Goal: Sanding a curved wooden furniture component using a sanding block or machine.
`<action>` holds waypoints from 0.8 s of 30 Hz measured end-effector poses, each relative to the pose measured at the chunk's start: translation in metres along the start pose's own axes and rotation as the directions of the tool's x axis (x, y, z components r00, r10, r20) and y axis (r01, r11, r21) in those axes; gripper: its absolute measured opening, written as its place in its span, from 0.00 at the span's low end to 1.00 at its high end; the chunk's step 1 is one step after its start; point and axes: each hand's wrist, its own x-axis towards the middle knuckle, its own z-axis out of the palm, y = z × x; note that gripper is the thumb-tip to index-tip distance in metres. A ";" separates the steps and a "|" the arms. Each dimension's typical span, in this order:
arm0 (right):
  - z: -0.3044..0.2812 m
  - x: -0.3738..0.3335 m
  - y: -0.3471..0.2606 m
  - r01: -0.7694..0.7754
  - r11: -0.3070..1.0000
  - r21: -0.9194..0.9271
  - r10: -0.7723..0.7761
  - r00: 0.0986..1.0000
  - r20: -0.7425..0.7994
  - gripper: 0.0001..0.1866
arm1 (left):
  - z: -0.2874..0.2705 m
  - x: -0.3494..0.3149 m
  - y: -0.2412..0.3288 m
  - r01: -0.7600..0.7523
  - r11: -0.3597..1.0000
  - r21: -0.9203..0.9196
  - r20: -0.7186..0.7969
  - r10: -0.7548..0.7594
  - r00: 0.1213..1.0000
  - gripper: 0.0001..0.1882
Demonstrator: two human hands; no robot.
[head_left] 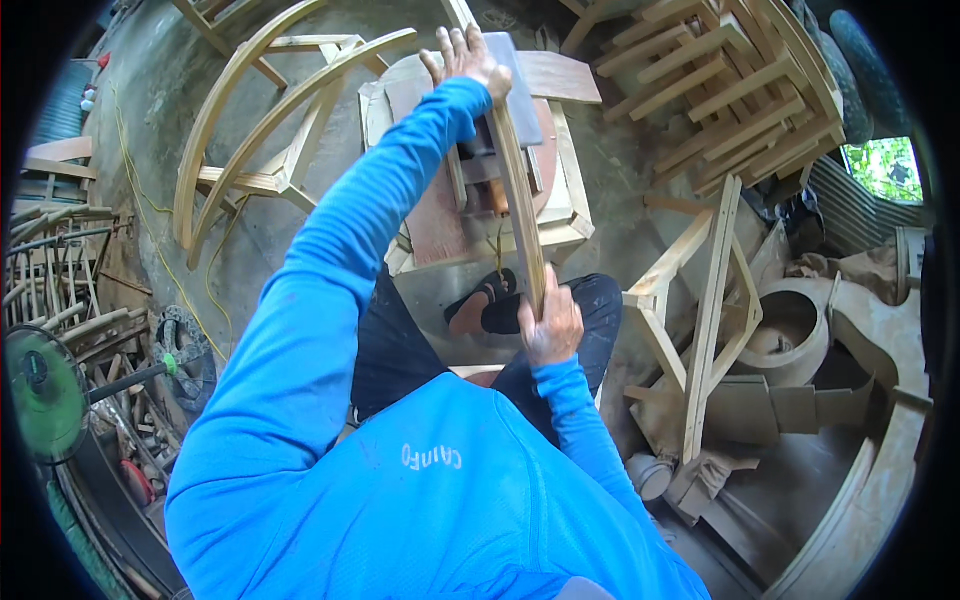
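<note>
A long, slightly curved wooden strip (519,200) runs from the top of the view down toward my lap. My left hand (465,65) lies across its far part, fingers spread on the left side and thumb on the right, holding it beside a flat grey plate (522,95). At the near end, my right hand (553,322) is closed around the strip, with the thumb along it. The grey plate sits over a low wooden stand (430,215) between my knees. Below the strip, an orange-brown part (498,197) shows; the rest of that device is hidden.
Curved wooden chair frames (290,150) stand at the left, with a yellow cord (150,200) on the floor. A stack of slatted wooden frames (720,95) rises at far right. Nearer are a wooden frame (710,320), a round drum-like piece (785,325) and a green fan (42,395).
</note>
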 end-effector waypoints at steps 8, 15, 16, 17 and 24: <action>-0.031 -0.088 0.007 0.009 1.000 0.001 -0.009 0.997 0.074 0.34 | -0.003 -0.059 0.017 -0.013 1.000 0.019 0.066 0.012 0.998 0.52; 0.002 0.000 -0.009 -0.011 1.000 0.004 0.012 0.995 -0.101 0.30 | 0.001 0.043 0.004 0.031 0.999 -0.023 0.013 -0.030 0.999 0.49; 0.008 0.017 -0.013 -0.004 1.000 -0.005 0.003 0.995 -0.100 0.30 | 0.002 0.059 -0.002 0.027 0.999 -0.043 0.000 -0.027 1.000 0.49; 0.012 0.034 -0.020 -0.012 1.000 0.011 0.013 0.997 -0.078 0.30 | 0.004 0.075 -0.010 0.029 0.998 -0.048 -0.045 -0.031 0.998 0.50; 0.031 0.133 -0.024 0.013 0.995 -0.103 -0.019 0.998 -0.063 0.29 | -0.013 0.161 -0.009 0.158 0.968 -0.197 0.201 -0.118 0.972 0.47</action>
